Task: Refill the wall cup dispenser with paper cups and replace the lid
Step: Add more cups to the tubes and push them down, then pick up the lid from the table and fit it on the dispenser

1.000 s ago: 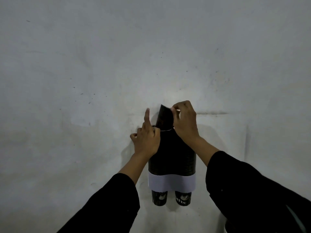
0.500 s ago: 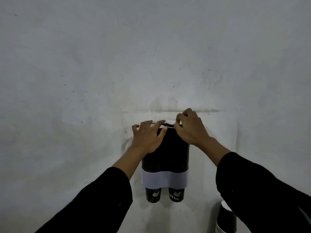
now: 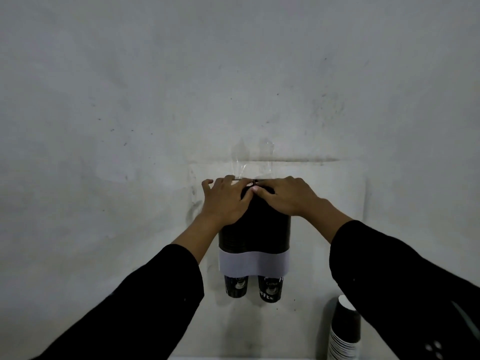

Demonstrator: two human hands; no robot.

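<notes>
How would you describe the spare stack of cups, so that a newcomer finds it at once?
Start at the dark dispenser on the grey wall, where two cups poke out below a white band. Look down and right, to the bottom edge. The spare stack stands there apart from the dispenser, partly behind the right sleeve, mouth up with a white inside.

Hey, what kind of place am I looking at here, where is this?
Probably a plain drinks or coffee corner indoors, though little shows. A cup dispenser hangs on a bare, scuffed wall, two coffee-printed paper cups poke from its bottom, and a spare stack of cups stands lower right.
</notes>
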